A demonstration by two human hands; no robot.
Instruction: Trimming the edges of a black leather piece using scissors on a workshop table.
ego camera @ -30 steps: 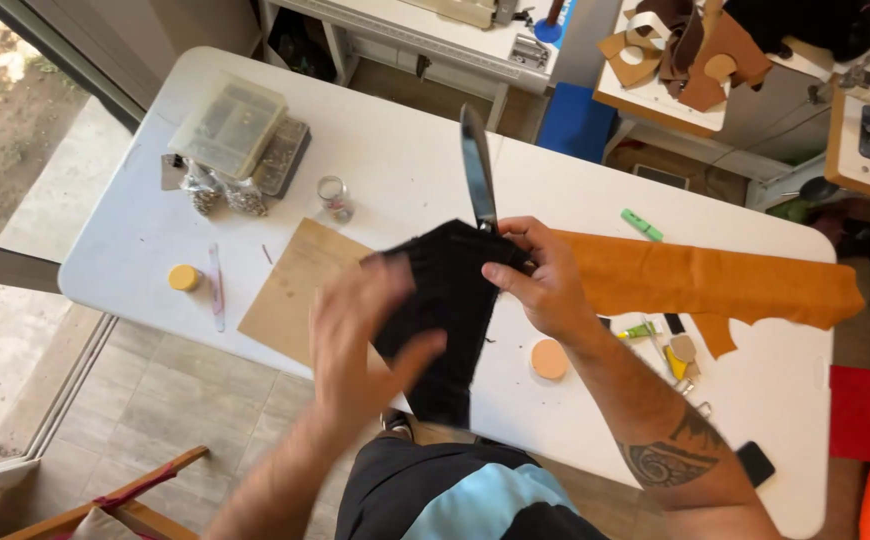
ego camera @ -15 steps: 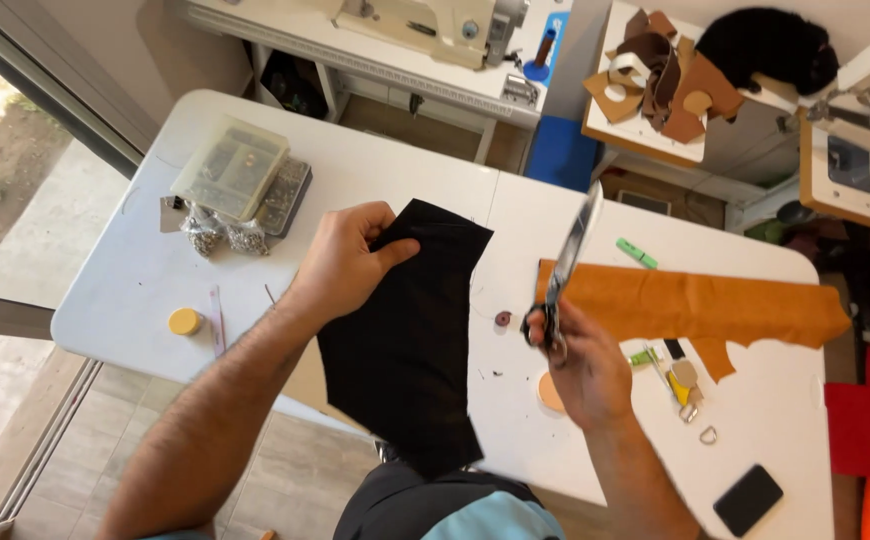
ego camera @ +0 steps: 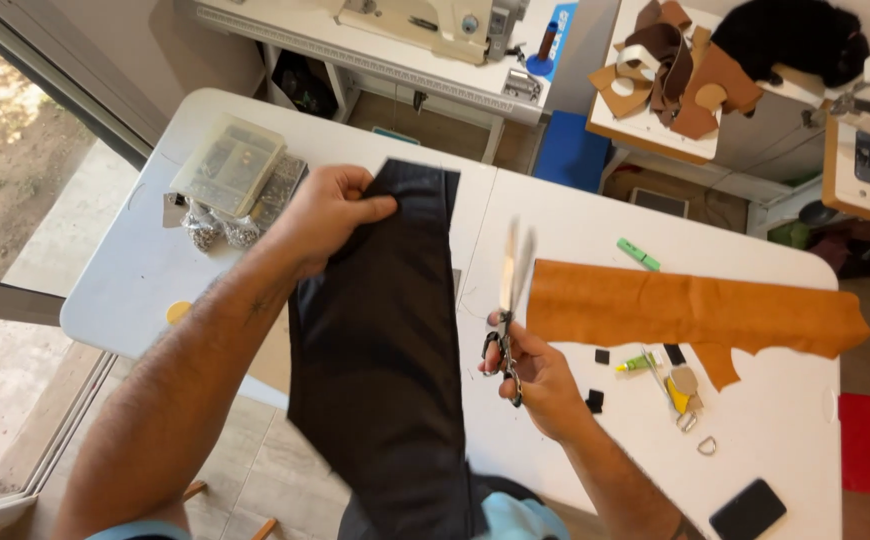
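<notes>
Between my left hand (ego camera: 327, 215) and my right hand (ego camera: 540, 375) the black fabric (ego camera: 380, 345) hangs across the table (ego camera: 755, 450), covering the middle from the far side down to my lap. The scissors (ego camera: 508, 300) in my right hand point away from me, just beside the fabric's right edge. To the right, the orange leather strip (ego camera: 690, 305) blocks a long band; nearer me lie small clips and scraps (ego camera: 680, 385) and a dark phone (ego camera: 748, 508). To the left, the clear plastic box (ego camera: 230, 165) and foil bundles (ego camera: 217, 230) stand by my left hand. Bare white table lies between box and near left edge, and beyond the leather.
</notes>
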